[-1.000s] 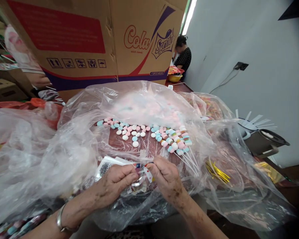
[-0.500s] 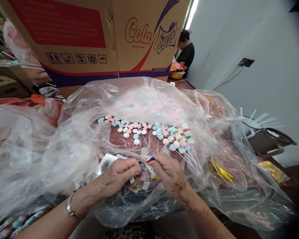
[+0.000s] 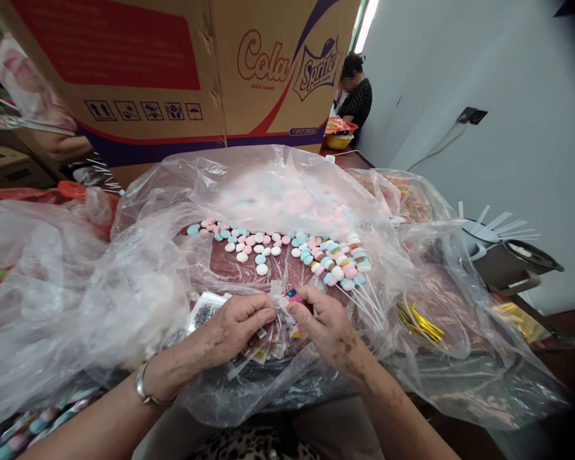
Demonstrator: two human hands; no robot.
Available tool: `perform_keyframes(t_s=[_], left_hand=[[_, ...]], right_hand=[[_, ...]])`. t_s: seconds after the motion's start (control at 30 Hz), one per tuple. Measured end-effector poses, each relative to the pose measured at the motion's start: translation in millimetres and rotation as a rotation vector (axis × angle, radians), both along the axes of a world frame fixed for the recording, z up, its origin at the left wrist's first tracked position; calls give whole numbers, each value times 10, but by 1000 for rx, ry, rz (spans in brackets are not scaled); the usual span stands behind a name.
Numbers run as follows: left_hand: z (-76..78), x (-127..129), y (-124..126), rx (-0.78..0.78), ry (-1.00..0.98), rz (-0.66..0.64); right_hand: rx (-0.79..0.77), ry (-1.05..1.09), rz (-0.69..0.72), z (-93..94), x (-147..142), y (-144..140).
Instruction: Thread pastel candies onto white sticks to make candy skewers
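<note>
My left hand (image 3: pixel 232 326) and my right hand (image 3: pixel 323 322) meet over a small clear printed wrapper (image 3: pixel 280 319); both pinch it by its top edge. A stack of similar wrappers (image 3: pixel 263 348) lies under the hands on crumpled clear plastic. Just beyond, pink, blue and white round candies (image 3: pixel 249 246) are scattered on the plastic sheet. To their right lies a bunch of candy sticks (image 3: pixel 340 265) with white stems pointing toward me.
A large Cola Sprite cardboard box (image 3: pixel 172 70) stands behind the plastic bag (image 3: pixel 100 275). Gold twist ties (image 3: pixel 419 322) lie right of the hands. A dark machine with white sticks (image 3: pixel 503 255) sits at right. A person (image 3: pixel 357 96) stands far back.
The hands have shifted a little forward and lowered with the wrapper. The view tilted slightly; the rest stays put.
</note>
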State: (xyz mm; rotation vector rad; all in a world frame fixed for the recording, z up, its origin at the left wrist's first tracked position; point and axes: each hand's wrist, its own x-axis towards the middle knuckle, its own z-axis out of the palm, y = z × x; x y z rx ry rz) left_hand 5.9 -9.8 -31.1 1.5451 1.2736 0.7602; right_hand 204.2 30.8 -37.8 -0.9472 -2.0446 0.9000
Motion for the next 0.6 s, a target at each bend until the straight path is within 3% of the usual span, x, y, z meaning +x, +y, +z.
perform_keyframes(t_s=[0.23, 0.4, 0.5, 0.57, 0.6], left_hand=[[-37, 54, -5, -206, -321, 30], [-91, -3, -13, -112, -222, 48], [-157, -86, -12, -6, -115, 29], [-197, -128, -13, 35, -65, 12], [-213, -141, -16, 50, -43, 7]], right_hand=[[160, 46, -63, -33, 8, -9], [171, -34, -72, -9, 127, 18], [327, -164, -354, -18, 434, 189], [489, -379, -568, -50, 676, 329], [525, -531, -609, -75, 779, 390]])
